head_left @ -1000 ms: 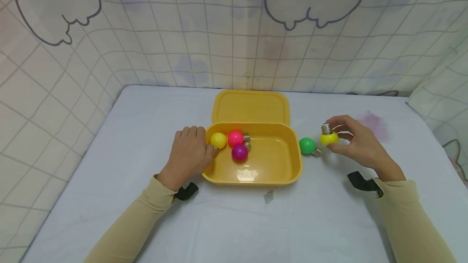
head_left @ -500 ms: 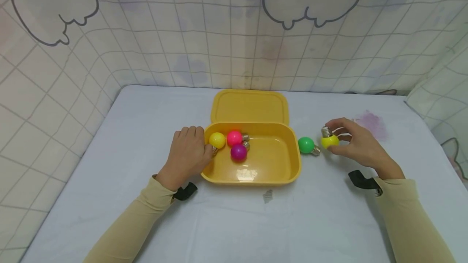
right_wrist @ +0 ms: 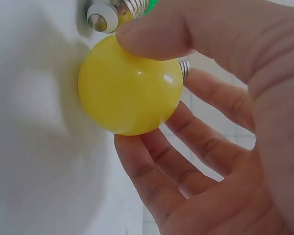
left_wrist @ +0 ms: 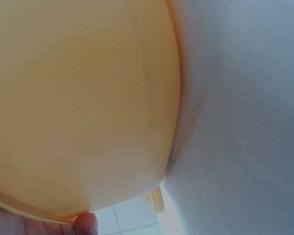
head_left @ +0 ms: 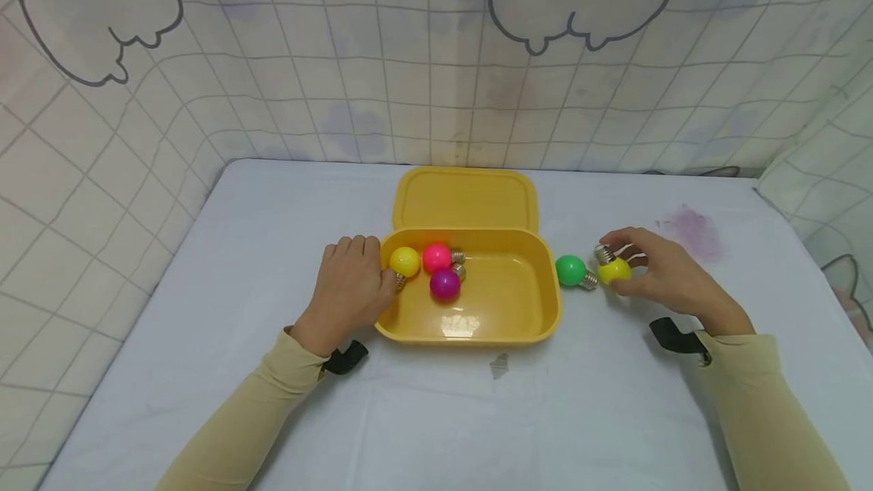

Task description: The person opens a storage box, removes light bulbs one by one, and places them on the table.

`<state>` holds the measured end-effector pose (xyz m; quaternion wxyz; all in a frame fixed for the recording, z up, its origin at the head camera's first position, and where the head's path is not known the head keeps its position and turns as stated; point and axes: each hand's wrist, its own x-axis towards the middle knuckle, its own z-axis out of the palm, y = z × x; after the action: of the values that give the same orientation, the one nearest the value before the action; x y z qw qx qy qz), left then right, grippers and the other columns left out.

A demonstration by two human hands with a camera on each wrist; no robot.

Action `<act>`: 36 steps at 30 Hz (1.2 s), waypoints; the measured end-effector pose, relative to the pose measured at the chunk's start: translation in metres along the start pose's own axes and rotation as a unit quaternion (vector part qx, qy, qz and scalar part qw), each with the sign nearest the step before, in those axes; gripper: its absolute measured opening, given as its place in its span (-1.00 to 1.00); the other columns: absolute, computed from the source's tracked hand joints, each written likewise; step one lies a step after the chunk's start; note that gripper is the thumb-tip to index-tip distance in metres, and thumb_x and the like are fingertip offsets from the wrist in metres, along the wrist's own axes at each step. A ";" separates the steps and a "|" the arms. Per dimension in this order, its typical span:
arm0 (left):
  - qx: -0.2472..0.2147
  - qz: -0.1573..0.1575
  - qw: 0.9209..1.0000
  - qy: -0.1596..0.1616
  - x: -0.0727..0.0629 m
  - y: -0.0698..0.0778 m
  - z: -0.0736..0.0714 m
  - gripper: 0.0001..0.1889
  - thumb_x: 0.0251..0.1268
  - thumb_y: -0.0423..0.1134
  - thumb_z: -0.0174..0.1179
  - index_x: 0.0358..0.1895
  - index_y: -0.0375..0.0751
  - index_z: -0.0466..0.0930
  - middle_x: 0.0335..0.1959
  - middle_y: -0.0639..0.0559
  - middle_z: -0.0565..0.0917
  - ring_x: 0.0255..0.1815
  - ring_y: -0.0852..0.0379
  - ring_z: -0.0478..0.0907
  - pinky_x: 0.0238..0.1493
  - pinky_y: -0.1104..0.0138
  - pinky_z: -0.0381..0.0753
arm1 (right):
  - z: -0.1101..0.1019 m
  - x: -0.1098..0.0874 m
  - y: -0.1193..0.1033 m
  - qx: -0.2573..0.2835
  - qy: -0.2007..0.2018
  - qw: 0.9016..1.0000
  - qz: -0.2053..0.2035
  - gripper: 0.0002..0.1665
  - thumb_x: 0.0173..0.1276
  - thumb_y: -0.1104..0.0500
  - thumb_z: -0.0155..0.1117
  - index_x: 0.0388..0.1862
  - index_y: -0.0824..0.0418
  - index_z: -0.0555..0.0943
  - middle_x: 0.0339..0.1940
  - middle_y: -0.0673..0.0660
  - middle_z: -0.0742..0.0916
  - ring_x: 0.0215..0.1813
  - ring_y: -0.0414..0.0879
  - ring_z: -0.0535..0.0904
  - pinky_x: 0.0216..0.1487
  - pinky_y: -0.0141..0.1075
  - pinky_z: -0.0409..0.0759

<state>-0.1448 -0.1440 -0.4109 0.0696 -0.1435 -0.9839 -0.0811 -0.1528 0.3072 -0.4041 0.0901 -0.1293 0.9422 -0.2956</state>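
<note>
From the head camera, an open yellow box (head_left: 470, 317) sits at the middle of the worktop (head_left: 204, 370), its lid (head_left: 466, 198) lying flat toward the far edge. The left hand (head_left: 351, 286) rests against the box's left wall, fingers curled over the rim. Inside, at the left end, lie a yellow bulb (head_left: 405, 261), a pink bulb (head_left: 438, 257) and a purple bulb (head_left: 445, 283), all touching or nearly so. Just outside the box's right wall a green bulb (head_left: 571, 270) lies on the worktop. Just beside it, toward the right edge, the right hand (head_left: 658, 271) pinches a second yellow bulb (head_left: 614, 270), screw base tilted up and to the left, low over the worktop. A pale purple stain (head_left: 690, 229) marks the worktop nearer the far right corner.

The left wrist view is filled by the box's outer wall (left_wrist: 83, 107) against the worktop, with one fingertip (left_wrist: 85, 225) on the rim at the bottom.

In the right wrist view the thumb (right_wrist: 157, 36) and fingers (right_wrist: 152, 171) clamp the yellow bulb (right_wrist: 130, 88); the green bulb's metal base (right_wrist: 100, 17) lies just beyond.
</note>
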 end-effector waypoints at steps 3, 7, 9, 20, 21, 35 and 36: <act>-0.002 0.000 1.000 0.000 0.000 0.000 0.000 -0.79 0.31 -0.17 -0.03 -0.31 -0.28 0.38 -0.47 -0.09 0.38 -0.36 -0.07 0.31 -0.21 0.16 0.29 | 0.000 0.000 -0.002 -0.006 -0.006 1.000 0.001 -0.31 0.20 0.26 0.47 0.33 0.20 0.49 0.24 0.22 0.67 0.22 0.15 0.59 0.31 -0.08 0.61; -0.004 0.001 1.000 0.003 0.000 0.000 0.000 -0.79 0.31 -0.17 -0.03 -0.32 -0.28 0.38 -0.48 -0.09 0.37 -0.37 -0.07 0.31 -0.22 0.16 0.29 | 0.000 0.000 -0.003 -0.001 -0.010 1.000 0.000 -0.30 0.22 0.26 0.45 0.35 0.22 0.47 0.27 0.26 0.65 0.25 0.21 0.58 0.35 0.21 0.52; -0.004 0.000 1.000 0.002 0.000 0.000 0.000 -0.79 0.31 -0.17 -0.03 -0.32 -0.29 0.38 -0.48 -0.09 0.37 -0.37 -0.07 0.31 -0.21 0.16 0.29 | 0.000 0.000 -0.002 0.003 -0.008 1.000 0.000 -0.30 0.23 0.27 0.45 0.36 0.21 0.46 0.28 0.28 0.64 0.26 0.23 0.59 0.35 0.23 0.52; 0.001 0.004 1.000 0.008 0.000 0.000 -0.001 -0.78 0.31 -0.17 -0.01 -0.34 -0.29 0.37 -0.49 -0.09 0.37 -0.39 -0.07 0.30 -0.26 0.19 0.25 | -0.003 -0.001 -0.003 0.010 -0.005 1.000 0.010 -0.31 0.26 0.23 0.45 0.37 0.21 0.45 0.31 0.32 0.62 0.30 0.28 0.58 0.34 0.27 0.52; 0.002 0.005 1.000 0.010 0.000 0.000 -0.001 -0.79 0.31 -0.17 0.00 -0.34 -0.29 0.37 -0.49 -0.09 0.37 -0.40 -0.07 0.30 -0.26 0.19 0.24 | -0.004 -0.002 -0.004 0.010 -0.003 1.000 0.009 -0.31 0.26 0.23 0.46 0.37 0.22 0.46 0.30 0.32 0.62 0.30 0.29 0.59 0.33 0.27 0.53; -0.001 0.007 1.000 0.009 0.000 -0.001 0.001 -0.79 0.31 -0.18 -0.02 -0.33 -0.29 0.37 -0.48 -0.09 0.37 -0.39 -0.07 0.30 -0.25 0.18 0.26 | -0.006 -0.005 0.000 0.008 0.064 0.998 -0.024 -0.44 0.36 0.11 0.44 0.29 0.22 0.54 0.22 0.26 0.69 0.17 0.18 0.66 0.06 -0.79 0.37; 0.000 0.008 1.000 0.009 0.000 -0.001 0.002 -0.80 0.31 -0.18 -0.01 -0.33 -0.29 0.37 -0.49 -0.09 0.37 -0.40 -0.07 0.30 -0.26 0.18 0.26 | -0.006 -0.005 -0.001 0.011 0.071 0.997 -0.027 -0.46 0.37 0.12 0.42 0.28 0.23 0.55 0.21 0.26 0.70 0.15 0.14 0.67 0.05 -0.79 0.39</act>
<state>-0.1458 -0.1448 -0.4125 0.0788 -0.1503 -0.9821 -0.0819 -0.1492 0.3110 -0.3983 0.0161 -0.1319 0.9392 -0.3166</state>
